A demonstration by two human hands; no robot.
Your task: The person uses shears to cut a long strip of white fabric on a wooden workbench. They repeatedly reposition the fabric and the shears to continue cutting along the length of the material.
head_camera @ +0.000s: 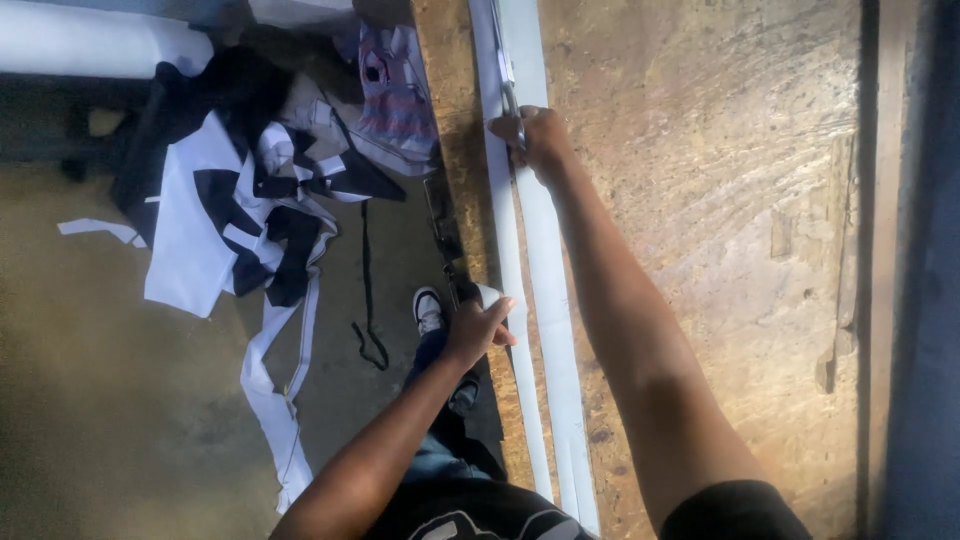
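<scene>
Right hand clamped on scissors partway up the white fabric strip | left hand grips strip's near edge at the wooden table, apparently keeping it taut | fabric scraps on floor beside table.

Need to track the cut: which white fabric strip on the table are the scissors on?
The left strip, nearest the table edge. The right hand holds the scissors along it; the wider right strip lies beside it.
</scene>
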